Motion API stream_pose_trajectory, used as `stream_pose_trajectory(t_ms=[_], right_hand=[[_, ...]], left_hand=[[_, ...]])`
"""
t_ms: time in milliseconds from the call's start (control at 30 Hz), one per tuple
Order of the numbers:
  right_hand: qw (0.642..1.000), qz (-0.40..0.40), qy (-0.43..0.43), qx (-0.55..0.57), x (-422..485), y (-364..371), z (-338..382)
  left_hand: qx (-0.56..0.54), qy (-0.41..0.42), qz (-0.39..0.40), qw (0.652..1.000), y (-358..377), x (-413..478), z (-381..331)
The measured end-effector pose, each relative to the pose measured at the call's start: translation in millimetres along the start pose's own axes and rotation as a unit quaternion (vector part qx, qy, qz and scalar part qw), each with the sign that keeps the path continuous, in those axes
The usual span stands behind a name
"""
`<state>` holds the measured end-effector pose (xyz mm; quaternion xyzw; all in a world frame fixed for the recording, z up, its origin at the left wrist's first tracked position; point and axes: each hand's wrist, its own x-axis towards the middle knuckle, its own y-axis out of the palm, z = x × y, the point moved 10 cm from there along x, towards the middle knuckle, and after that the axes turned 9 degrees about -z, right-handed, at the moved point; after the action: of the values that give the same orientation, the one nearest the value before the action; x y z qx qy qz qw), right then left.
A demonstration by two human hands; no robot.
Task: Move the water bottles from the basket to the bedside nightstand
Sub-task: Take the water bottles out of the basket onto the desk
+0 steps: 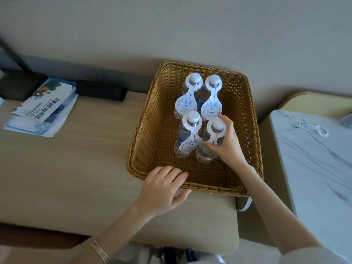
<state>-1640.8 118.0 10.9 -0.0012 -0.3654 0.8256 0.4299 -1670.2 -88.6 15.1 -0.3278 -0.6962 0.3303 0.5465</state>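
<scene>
A brown wicker basket [152,141] sits on a beige desk [76,168] and holds several clear water bottles with white caps and white neck tags. Two stand at the back, one at the back left [187,96] and one at the back right [211,98]. A third stands at the front left [187,136]. My right hand [226,143] is wrapped around the front right bottle [206,153], fingers over its neck and body. My left hand [163,187] rests with spread fingers on the basket's near rim. A white marble-patterned surface [314,168] lies to the right.
A stack of printed brochures [43,107] lies at the desk's left. A black box [101,90] sits behind them near the wall. A white looped object [312,126] lies on the marble surface. A gap separates the desk from that surface.
</scene>
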Motion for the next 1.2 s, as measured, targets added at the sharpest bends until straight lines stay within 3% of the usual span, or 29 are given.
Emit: stream_pose_trajectory(t_ms=[300, 500, 667, 867, 1067, 1200], right_hand=[[0.999, 0.018, -0.039, -0.026, -1, 2, 11], [0.999, -0.016, -0.046, 0.020, -4, -26, 36], [0.994, -0.032, -0.099, 0.038, -6, -59, 79], [0.985, -0.047, -0.098, 0.134, -9, -86, 137], [0.977, -0.035, -0.128, 0.167, -29, -59, 212], [0.976, -0.017, -0.137, 0.171, -43, -22, 253]], left_hand=[[0.030, -0.010, 0.023, 0.999, -2, -3, -1], [0.037, 0.001, 0.055, 0.998, -6, -9, 2], [0.047, 0.000, 0.055, 0.997, -20, -23, 17], [0.046, 0.016, 0.081, 0.996, -36, -38, 42], [0.054, 0.023, 0.097, 0.993, -64, -63, 87], [0.055, -0.014, 0.104, 0.993, -87, -97, 132]])
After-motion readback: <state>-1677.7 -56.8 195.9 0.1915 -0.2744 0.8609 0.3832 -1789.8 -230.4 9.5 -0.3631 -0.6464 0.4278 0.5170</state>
